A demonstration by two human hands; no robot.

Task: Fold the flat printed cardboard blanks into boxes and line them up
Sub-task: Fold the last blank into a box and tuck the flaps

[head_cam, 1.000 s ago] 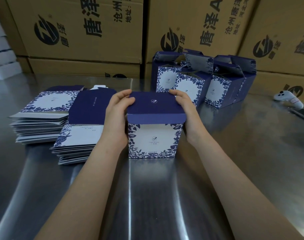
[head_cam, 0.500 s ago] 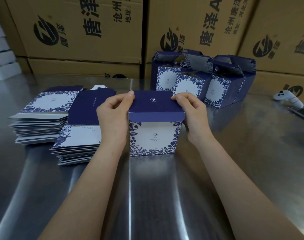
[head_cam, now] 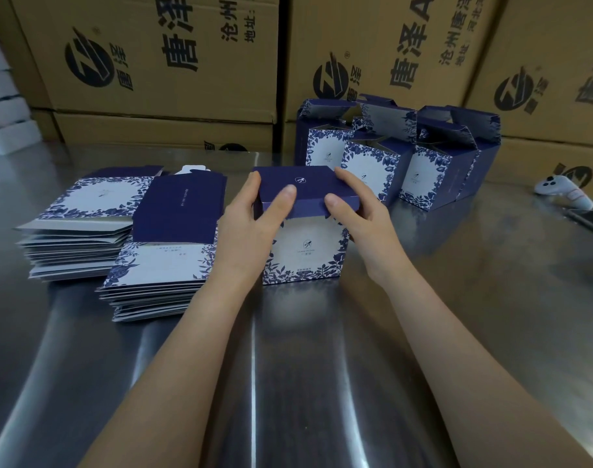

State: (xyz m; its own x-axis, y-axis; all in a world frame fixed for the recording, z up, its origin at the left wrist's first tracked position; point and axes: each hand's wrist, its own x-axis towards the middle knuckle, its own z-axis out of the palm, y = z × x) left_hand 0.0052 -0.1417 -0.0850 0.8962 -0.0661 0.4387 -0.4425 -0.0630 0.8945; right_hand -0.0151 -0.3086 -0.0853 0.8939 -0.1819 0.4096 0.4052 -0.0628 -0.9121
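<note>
A folded blue-and-white floral box (head_cam: 305, 251) stands upright on the steel table, its dark blue lid flap folded down over the top. My left hand (head_cam: 251, 224) grips the box's left side, thumb on the lid's front edge. My right hand (head_cam: 362, 211) holds the right side, thumb pressing the same edge. Two stacks of flat printed blanks (head_cam: 82, 228) (head_cam: 163, 265) lie to the left. Several folded boxes (head_cam: 420, 170) with open tops stand grouped behind, to the right.
The steel table (head_cam: 322, 366) stretches toward me. Large brown shipping cartons (head_cam: 173, 55) form a wall along the back. A white handheld controller (head_cam: 565, 190) and a dark flat object (head_cam: 592, 221) lie at the far right. White foam blocks (head_cam: 1, 96) sit at the far left.
The lid flap has come down further over the box top. Both thumbs shifted from the lid's back corners to its front edge, and the hands now clasp the box sides.
</note>
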